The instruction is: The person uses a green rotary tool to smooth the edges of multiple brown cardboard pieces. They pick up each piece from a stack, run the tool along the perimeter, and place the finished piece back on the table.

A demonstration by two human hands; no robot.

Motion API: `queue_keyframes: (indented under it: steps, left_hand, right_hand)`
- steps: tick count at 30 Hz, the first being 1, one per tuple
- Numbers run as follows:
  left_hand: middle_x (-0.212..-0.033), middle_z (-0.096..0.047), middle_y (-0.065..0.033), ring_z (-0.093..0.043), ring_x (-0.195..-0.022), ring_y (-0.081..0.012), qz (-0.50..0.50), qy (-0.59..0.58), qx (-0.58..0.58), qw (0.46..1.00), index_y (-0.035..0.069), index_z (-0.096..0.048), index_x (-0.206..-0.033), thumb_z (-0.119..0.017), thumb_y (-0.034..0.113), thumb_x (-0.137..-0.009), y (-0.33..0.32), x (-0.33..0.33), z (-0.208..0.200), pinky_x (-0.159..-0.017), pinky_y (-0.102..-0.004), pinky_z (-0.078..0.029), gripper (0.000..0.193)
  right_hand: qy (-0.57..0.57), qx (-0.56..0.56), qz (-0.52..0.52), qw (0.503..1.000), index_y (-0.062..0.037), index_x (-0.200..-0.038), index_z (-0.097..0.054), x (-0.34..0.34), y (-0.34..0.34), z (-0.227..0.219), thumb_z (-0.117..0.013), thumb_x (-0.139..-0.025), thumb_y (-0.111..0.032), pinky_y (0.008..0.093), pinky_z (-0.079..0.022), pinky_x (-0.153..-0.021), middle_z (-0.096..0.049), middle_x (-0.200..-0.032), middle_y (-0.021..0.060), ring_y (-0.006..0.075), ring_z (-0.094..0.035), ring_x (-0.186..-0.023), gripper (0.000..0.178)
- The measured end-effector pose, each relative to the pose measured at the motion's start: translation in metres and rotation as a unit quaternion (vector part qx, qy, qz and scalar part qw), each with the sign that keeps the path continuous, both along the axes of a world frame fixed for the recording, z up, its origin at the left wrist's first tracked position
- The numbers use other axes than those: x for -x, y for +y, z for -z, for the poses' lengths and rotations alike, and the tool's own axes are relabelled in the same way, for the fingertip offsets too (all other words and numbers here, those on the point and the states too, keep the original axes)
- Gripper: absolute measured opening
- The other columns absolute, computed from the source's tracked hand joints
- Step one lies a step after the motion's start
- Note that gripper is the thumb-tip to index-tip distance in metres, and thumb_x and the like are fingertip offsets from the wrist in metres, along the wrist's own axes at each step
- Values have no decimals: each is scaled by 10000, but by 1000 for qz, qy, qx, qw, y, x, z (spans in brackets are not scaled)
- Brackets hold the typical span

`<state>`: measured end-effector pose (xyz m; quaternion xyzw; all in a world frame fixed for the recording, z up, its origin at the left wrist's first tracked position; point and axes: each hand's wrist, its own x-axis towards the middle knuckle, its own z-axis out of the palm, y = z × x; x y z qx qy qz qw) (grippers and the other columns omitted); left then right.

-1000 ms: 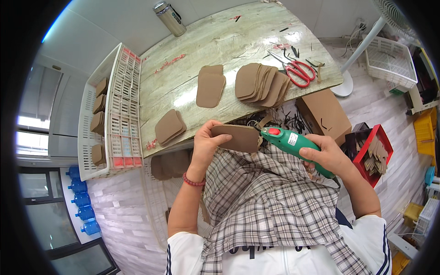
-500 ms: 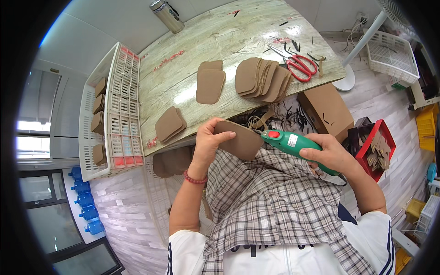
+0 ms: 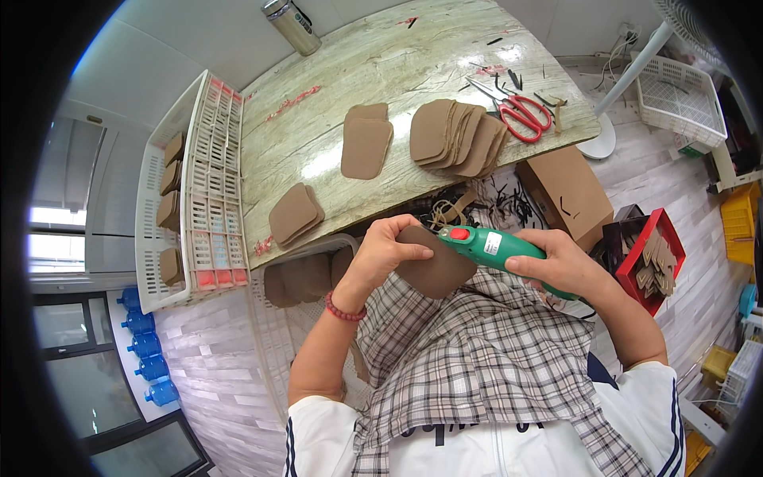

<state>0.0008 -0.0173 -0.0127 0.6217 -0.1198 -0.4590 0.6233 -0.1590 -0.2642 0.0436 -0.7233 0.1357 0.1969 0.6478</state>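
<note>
A brown leather-like piece (image 3: pixel 435 269) with rounded corners is held above the person's lap, just short of the near table edge. The left hand (image 3: pixel 387 253) is clamped on its upper left edge, thumb on the face, fingers curled over the top. The right hand (image 3: pixel 561 264) is wrapped tight around a green handheld power tool (image 3: pixel 494 248) with a red switch; the tool's nose meets the piece at its upper right corner, touching or nearly so; the exact contact point cannot be made out. Below the grip lies a plaid cloth (image 3: pixel 477 358) over the lap. Just beyond the left hand, a small stack of brown pieces (image 3: pixel 295 213) sits near the edge of the wooden table (image 3: pixel 373 63); farther out are a pair of pieces (image 3: pixel 366 145) and a fanned pile (image 3: pixel 458 137), with red-handled scissors (image 3: pixel 523 110) beside the pile. Loose strips (image 3: pixel 469 208) hang over the table edge directly past the tool. Left of the grip stands a white slotted crate (image 3: pixel 208 207) holding more pieces. Right of the right hand are a cardboard box (image 3: pixel 566 191) and a red bin (image 3: pixel 653 262) of offcuts.
</note>
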Motion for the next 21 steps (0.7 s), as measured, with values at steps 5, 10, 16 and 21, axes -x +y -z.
queue_keyframes:
  steps: [5, 10, 16, 21]
  left_hand:
    - [-922, -671, -26, -622, -848, -99, 42, 10, -4, 999, 29, -619, -950, -722, -104, -691, -1, 3, -6, -795, -245, -500, 309]
    - [-1032, -665, -69, -635, -915, -141, -68, -107, 5, 992, 7, -558, -1126, -656, -102, -772, 22, -5, -12, -818, -274, -524, 383]
    - [-1028, -660, -109, -632, -921, -189, -466, -169, 47, 868, -3, -568, -1129, -640, -49, -816, 171, -113, 45, -843, -316, -515, 324]
    - [-1246, -523, -169, -486, -1159, -307, -377, -551, -370, 646, 0, -542, -1183, -737, 86, -763, 158, -133, 76, -991, -465, -372, 471]
  right_hand:
    - [-13, -13, -15, 1000, 8, -979, -644, -11, 8, 5, -681, -870, -310, 233, -434, -539, -556, -664, 2, 73, -512, -574, 339]
    - [-44, -37, 65, 996, 12, -1036, -634, -22, 21, 16, -676, -873, -285, 230, -441, -547, -573, -704, 13, 69, -517, -590, 341]
    - [-22, -30, 94, 995, 15, -1056, -618, -10, 12, 35, -658, -889, -284, 228, -441, -537, -557, -727, 8, 64, -514, -589, 345]
    - [-42, -51, 124, 990, 19, -1022, -616, -3, 14, 42, -656, -897, -263, 232, -448, -540, -554, -741, 11, 67, -518, -600, 311]
